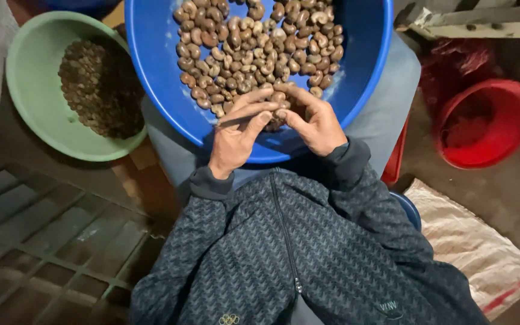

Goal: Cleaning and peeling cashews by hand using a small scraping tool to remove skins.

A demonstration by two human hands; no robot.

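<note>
Closest in, a dark zip jacket point(284, 253) with a zigzag weave fills the lower frame, a small pale emblem near its hem and another on the right side. Both sleeves run up to the hands, which meet over the near rim of the blue basin point(164, 72) resting on the person's lap, likely so the nuts stay within easy reach.

The left hand point(236, 135) has its fingers pressed together around a thin blade-like tool, thumb laid along it. The right hand point(317, 123) pinches one nut point(280, 112) between thumb and fingertips, tight against the left, so the nut is steadied right at the tool's tip. That nut sits just above the basin's near wall, touching both hands.

Beyond the hands, the nuts point(254, 48) are heaped toward the basin's far side, brown and curved, leaving the near slope bare.

Off to the left, on the floor, a green bowl point(31, 78) holds a darker pile, kept apart from the blue basin's load. To the right, a red bucket point(489, 123) stands on the floor, and nearer, a pale woven sack point(470, 241) with a red stripe lies flat. A metal grate point(43, 241) covers the floor at lower left.
</note>
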